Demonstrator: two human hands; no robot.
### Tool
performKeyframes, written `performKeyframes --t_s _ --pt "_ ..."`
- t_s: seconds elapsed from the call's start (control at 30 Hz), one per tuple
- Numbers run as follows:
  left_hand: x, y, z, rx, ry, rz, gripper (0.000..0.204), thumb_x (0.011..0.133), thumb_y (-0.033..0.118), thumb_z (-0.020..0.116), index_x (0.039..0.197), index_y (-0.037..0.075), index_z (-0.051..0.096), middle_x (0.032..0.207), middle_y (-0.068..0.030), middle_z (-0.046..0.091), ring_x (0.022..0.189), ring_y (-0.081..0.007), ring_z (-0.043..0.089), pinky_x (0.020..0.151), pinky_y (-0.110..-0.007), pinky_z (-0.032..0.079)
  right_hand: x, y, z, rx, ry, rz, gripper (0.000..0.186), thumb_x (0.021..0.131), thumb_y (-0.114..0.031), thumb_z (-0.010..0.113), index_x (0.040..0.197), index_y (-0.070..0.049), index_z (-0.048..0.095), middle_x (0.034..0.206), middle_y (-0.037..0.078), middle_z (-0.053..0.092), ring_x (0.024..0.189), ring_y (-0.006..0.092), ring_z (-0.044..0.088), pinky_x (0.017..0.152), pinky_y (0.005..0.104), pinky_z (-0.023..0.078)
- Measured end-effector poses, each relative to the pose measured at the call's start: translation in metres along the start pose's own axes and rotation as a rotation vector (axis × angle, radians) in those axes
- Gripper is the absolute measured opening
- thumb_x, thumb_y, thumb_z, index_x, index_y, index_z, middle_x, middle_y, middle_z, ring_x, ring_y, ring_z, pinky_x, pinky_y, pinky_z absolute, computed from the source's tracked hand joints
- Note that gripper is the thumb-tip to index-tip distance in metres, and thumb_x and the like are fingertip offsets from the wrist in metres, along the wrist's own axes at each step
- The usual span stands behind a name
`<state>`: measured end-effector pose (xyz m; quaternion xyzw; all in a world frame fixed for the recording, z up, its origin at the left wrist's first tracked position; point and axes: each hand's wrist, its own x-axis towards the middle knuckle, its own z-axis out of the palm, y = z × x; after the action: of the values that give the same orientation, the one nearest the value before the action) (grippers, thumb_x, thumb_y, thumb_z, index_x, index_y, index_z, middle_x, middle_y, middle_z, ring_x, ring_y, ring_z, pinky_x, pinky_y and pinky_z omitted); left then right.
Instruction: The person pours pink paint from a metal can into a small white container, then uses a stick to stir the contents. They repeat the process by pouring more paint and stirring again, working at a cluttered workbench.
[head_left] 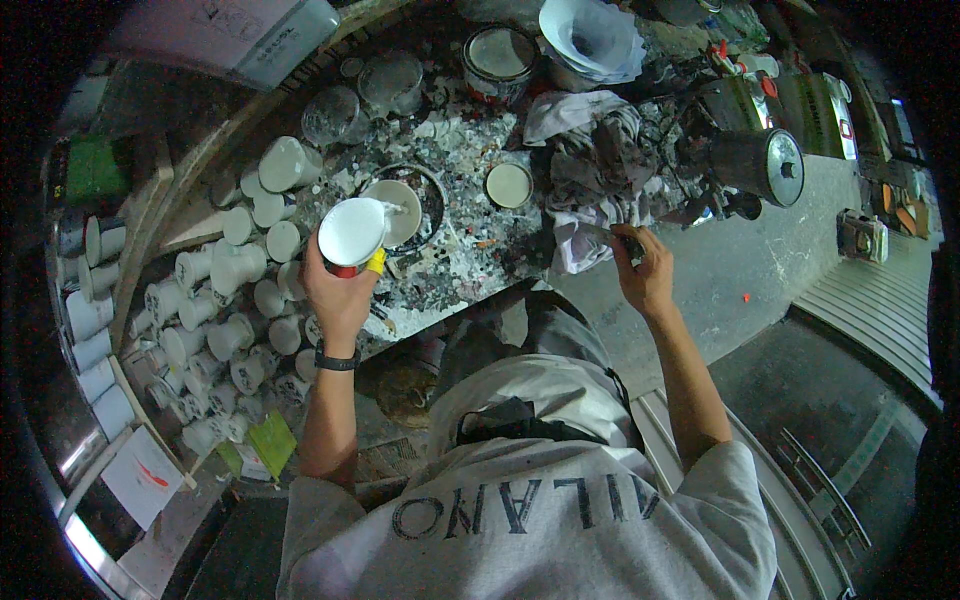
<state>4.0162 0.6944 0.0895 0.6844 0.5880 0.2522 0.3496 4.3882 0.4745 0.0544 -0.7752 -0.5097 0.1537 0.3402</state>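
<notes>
The left hand, raised over the near left part of the bench, is curled around a round white container; the right hand, at the right, pinches between thumb and fingertips a thin grey implement, whose kind is too blurred to tell. The splattered workbench is the largest element, spotted with white, grey and dark residue. Along its left side stands a dense cluster of pale cups, many with their round ends facing up. To the right of the bench's middle lies a heap of crumpled cloths, stained grey and white; the implement is at its near edge. Farther right is a lidded cylindrical pot, metallic grey. Behind the cloths, a nest of white cones opens upward, with a round paint can just to its left. The white container tilts in front of a pale round vessel, partly hiding it. Between that vessel and the cloths sits a small round tub with a cream-coloured top. Smallest are a dark wristband on the left wrist and a yellow piece at the left hand's fingers.
</notes>
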Motion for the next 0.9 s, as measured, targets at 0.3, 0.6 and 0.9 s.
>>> performKeyframes --t_s 0.3,0.6,0.9 --pt "-0.003 -0.001 -0.003 0.003 0.006 0.003 0.076 0.069 0.0 0.083 0.14 0.0 0.057 0.13 -0.0164 0.068 0.119 -0.0293 0.066 0.105 -0.042 0.05 -0.008 0.004 0.011 -0.138 -0.133 0.04 0.019 0.098 -0.017 0.07 0.114 -0.006 0.073 0.105 0.016 0.075 0.085 0.0378 0.074 0.071 0.0456 0.059" --pt "-0.006 -0.004 -0.007 0.022 0.016 0.018 0.077 0.067 0.001 0.085 0.139 0.0 0.058 0.129 -0.0159 0.069 0.119 -0.029 0.067 0.105 -0.043 0.05 -0.009 -0.017 0.014 -0.253 -0.21 0.077 0.016 0.098 -0.015 0.07 0.112 -0.009 0.074 0.1 0.016 0.075 0.081 0.0355 0.073 0.071 0.0429 0.058" --pt "-0.008 0.0 -0.013 0.024 0.0 0.003 0.08 0.067 0.003 0.086 0.142 0.001 0.056 0.132 -0.0166 0.068 0.12 -0.0301 0.066 0.106 -0.042 0.05 -0.013 -0.015 0.013 -0.207 -0.183 0.043 0.017 0.098 -0.014 0.07 0.114 -0.01 0.075 0.097 0.015 0.074 0.078 0.0345 0.073 0.069 0.0422 0.057"
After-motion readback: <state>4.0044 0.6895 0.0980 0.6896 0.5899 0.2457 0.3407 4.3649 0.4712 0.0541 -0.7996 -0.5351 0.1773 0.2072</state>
